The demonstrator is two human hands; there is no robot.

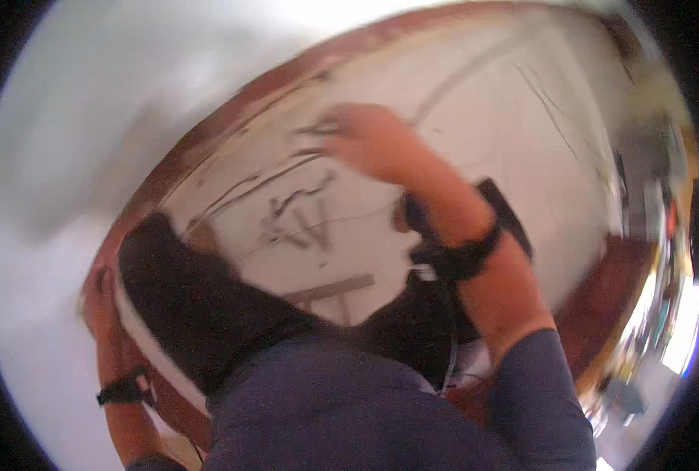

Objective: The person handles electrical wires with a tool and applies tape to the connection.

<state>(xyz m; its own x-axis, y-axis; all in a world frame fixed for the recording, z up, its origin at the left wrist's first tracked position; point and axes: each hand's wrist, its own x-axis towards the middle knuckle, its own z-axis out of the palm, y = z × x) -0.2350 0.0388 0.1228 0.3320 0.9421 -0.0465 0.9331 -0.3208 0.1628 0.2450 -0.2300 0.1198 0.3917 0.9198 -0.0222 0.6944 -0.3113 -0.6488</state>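
My right hand [361,141] reaches out over a pale surface [522,118], smeared by motion. Thin dark pieces show at its fingertips, but whether the fingers grip them is too blurred to tell. A long thin dark strip [259,180] runs from near that hand toward my dark-trousered left leg. Below the hand lie several short dark pieces [298,200] of an unclear kind. Closer to me is a straight grey-brown bar [333,287]. At the far left, my left hand [100,302] is by the reddish-brown border [118,231]; blur hides its finger shape.
Reddish-brown edging curves around the pale surface. Beside my right forearm sits a black flat object [508,208], partly covered. Thin dark lines [549,110] cross the surface at the right. Mixed blurred items [651,314] stand beyond the right edge, and a whitish area [43,259] spreads on the left.
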